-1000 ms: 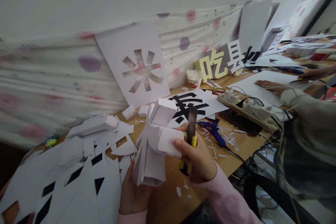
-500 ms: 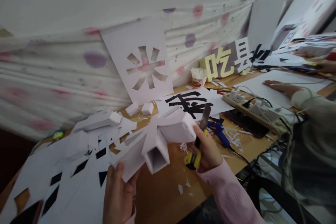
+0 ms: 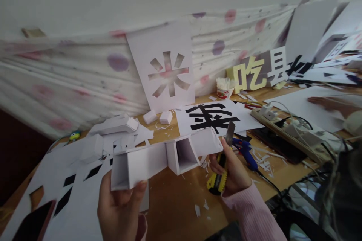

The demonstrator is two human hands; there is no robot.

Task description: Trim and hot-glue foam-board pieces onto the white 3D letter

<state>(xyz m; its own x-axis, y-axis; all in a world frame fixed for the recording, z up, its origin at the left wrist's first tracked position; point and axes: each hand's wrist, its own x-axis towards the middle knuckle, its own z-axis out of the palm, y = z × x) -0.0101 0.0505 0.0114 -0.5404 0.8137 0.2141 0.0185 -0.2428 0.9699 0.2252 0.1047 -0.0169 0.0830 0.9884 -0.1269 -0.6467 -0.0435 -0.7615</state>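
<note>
A white foam-board piece with hollow box-like arms hangs over the table, two of its open ends facing me. My left hand grips its left end, thumb in front and fingers underneath. My right hand holds a yellow and black utility knife, blade pointing up, while its fingertips touch the piece's right end. Just beyond the knife lies a blue glue gun. Behind the piece, a white sheet with a black character lies on the table.
Cut white boards cover the left side, with a phone at the corner. A power strip with cables stands at right, near another person's hand. A board with a cut-out character leans on the wall; scraps litter the wooden table.
The white piece has been turned and lowered, so a second open end now shows at left. The view has shifted leftward. The other person's hand is blurred by motion.
</note>
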